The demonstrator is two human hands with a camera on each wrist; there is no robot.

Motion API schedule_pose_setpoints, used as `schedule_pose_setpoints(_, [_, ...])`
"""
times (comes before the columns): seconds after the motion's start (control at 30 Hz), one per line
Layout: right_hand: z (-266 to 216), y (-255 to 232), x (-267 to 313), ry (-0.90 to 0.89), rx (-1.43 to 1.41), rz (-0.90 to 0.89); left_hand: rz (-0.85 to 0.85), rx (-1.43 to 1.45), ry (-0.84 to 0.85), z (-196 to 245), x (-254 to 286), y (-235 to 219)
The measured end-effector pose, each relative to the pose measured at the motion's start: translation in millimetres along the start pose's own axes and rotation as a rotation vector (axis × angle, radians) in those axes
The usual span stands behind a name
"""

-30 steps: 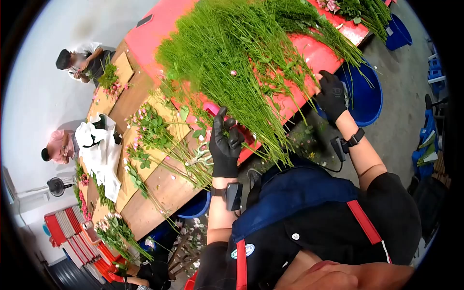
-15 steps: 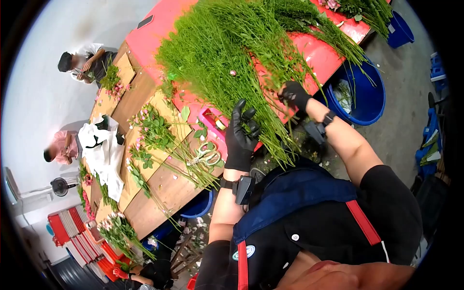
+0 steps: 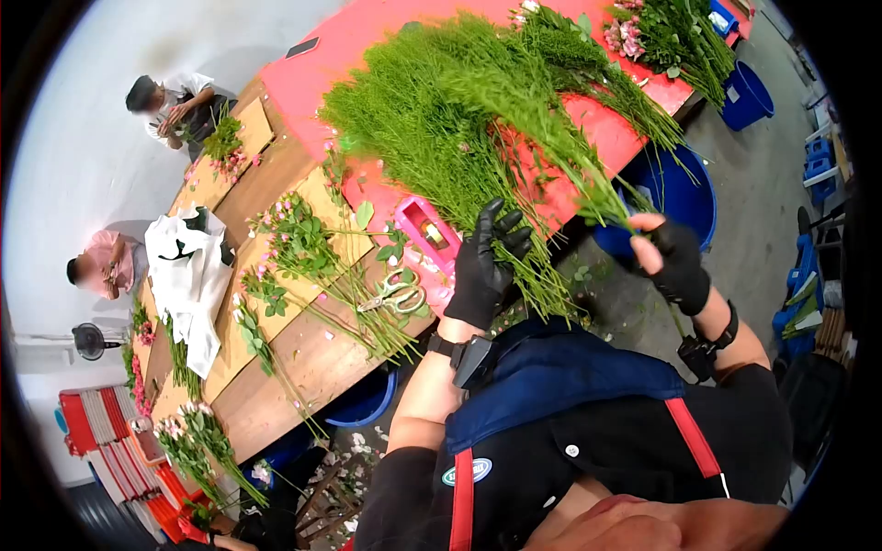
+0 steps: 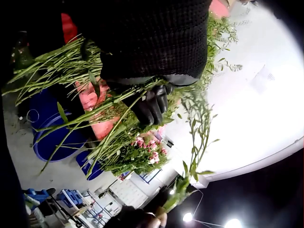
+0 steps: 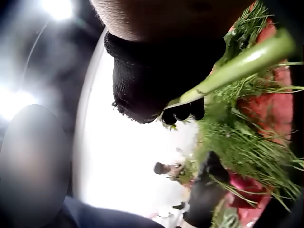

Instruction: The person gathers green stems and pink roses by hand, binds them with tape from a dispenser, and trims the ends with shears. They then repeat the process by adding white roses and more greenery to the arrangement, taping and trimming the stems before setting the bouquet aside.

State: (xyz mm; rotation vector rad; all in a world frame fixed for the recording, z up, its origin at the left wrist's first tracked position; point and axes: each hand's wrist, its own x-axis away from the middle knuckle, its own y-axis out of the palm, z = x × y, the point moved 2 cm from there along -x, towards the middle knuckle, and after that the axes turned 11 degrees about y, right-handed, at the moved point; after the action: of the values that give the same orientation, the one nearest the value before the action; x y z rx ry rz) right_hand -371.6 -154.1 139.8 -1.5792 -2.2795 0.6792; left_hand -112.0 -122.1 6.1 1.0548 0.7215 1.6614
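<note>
Left hand [image 3: 484, 266] palm behind green stems [image 3: 478, 138]

Premises: a flower-processing workshop. A long red and wooden surface [image 3: 303, 358] carries heaps of cut green stems [image 3: 459, 119] and pink-flowered sprays [image 3: 294, 248], with scissors [image 3: 395, 292] among them. Blue tubs [image 3: 684, 197] stand on the concrete floor. Two other workers [image 3: 175, 106] handle flowers further along.
</note>
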Motion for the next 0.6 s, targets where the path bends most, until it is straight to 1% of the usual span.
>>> schedule_pose_setpoints(0.03, [24,9,6,-0.108,0.199,-0.015,-0.007,0.001,-0.01,1,7,4])
schedule_pose_setpoints(0.1, [53,18,37,0.507,-0.109,-0.252,0.02,0.008,-0.033,1,17,3])
schedule_pose_setpoints(0.17, [47,22,60,-0.168,0.355,0.058,-0.046,-0.042,-0.012,14,23,-6])
schedule_pose_setpoints(0.2, [23,20,78,-0.106,0.211,0.133,-0.065,-0.069,-0.017,17,35,-15])
schedule_pose_setpoints(0.23, [13,18,98,0.078,0.066,0.169,-0.096,-0.148,0.039,27,50,-10])
schedule_pose_setpoints(0.27, [17,25,119,0.046,0.034,0.234,-0.139,-0.228,0.098,38,66,0])
schedule_pose_setpoints(0.3, [10,33,132,0.009,0.005,0.303,-0.187,-0.305,0.16,47,78,6])
schedule_pose_setpoints(0.33, [-5,41,142,-0.095,0.135,0.293,-0.286,-0.263,0.173,51,87,6])
schedule_pose_setpoints(0.37, [-18,54,147,-0.192,0.256,0.292,-0.338,-0.311,0.191,51,97,5])
schedule_pose_setpoints(0.43, [-21,77,156,-0.252,0.361,0.245,-0.422,-0.405,0.245,48,113,5])
schedule_pose_setpoints(0.47, [-21,90,160,-0.269,0.378,0.233,-0.375,-0.155,0.092,40,108,-3])
schedule_pose_setpoints(0.5, [-19,102,165,-0.282,0.389,0.215,-0.342,-0.098,0.071,38,115,-3])
schedule_pose_setpoints(0.53, [-16,114,167,-0.262,0.434,0.138,-0.305,-0.043,0.049,38,124,-3])
schedule_pose_setpoints(0.57, [-14,125,171,-0.246,0.388,0.106,-0.267,0.01,0.031,38,131,-4])
schedule_pose_setpoints(0.6, [-1,136,178,-0.146,0.297,0.047,-0.253,0.15,-0.023,31,129,-19])
